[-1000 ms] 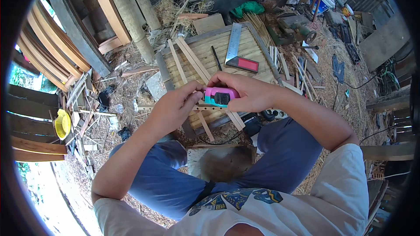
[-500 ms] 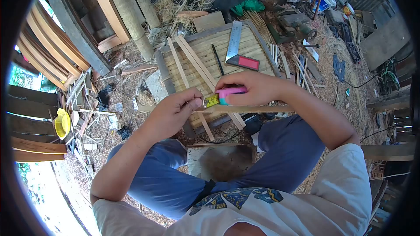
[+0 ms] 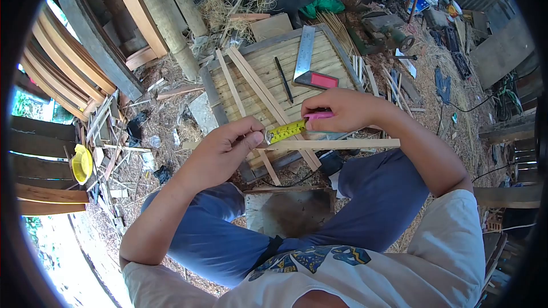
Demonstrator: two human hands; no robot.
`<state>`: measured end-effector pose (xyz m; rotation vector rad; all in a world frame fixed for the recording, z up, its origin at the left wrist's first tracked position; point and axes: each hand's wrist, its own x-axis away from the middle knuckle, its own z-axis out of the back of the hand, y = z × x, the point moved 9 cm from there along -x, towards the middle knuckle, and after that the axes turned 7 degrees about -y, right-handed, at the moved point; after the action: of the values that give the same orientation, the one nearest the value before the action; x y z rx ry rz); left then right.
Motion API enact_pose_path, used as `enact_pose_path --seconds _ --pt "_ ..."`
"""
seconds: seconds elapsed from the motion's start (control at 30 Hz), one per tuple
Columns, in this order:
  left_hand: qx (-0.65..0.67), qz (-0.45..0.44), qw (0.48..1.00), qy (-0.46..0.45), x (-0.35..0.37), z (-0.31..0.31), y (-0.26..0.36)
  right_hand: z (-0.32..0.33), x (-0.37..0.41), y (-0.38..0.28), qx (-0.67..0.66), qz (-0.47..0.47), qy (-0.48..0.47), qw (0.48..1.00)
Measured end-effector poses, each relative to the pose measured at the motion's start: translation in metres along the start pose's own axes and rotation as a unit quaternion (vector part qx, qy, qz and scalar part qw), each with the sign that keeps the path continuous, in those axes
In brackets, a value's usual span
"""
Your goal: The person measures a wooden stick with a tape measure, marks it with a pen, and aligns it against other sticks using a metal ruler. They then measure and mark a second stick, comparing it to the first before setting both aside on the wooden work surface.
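My right hand (image 3: 337, 111) is closed around the pink case of a tape measure (image 3: 317, 115). A short length of yellow blade (image 3: 287, 131) runs from the case to my left hand (image 3: 231, 145). There my left thumb and forefinger pinch the blade's metal end. Just below the blade a thin wooden strip (image 3: 354, 144) lies crosswise, its left part passing behind my left hand. Beyond my hands, several narrow strips (image 3: 257, 82) rest on a slatted wooden board (image 3: 314, 51). A black pencil-like stick (image 3: 283, 80) and a try square (image 3: 306, 57) with a red-and-black handle also lie on it.
A wooden box or stool (image 3: 288, 211) stands between my knees. To the left are a yellow bowl (image 3: 81, 164) and wood scraps on the straw-strewn ground. Curved timbers (image 3: 97, 34) lean at the upper left. A metal machine part (image 3: 391, 28) sits at the upper right.
My right hand has moved right and slightly up with the tape case, drawing out more of the yellow blade. My left hand stays nearly in place at the blade's end.
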<state>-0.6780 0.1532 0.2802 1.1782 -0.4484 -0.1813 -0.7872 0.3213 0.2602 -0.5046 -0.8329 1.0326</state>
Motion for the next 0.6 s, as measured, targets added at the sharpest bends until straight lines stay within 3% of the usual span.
enact_pose_path --seconds 0.37,0.6 --pt "-0.049 0.022 0.998 0.039 0.002 0.006 0.003 0.008 -0.003 0.002 0.062 -0.071 0.114 0.989" --pt "-0.095 0.035 0.993 0.059 0.005 0.007 0.017 0.011 -0.005 -0.004 0.069 -0.037 0.154 0.985"
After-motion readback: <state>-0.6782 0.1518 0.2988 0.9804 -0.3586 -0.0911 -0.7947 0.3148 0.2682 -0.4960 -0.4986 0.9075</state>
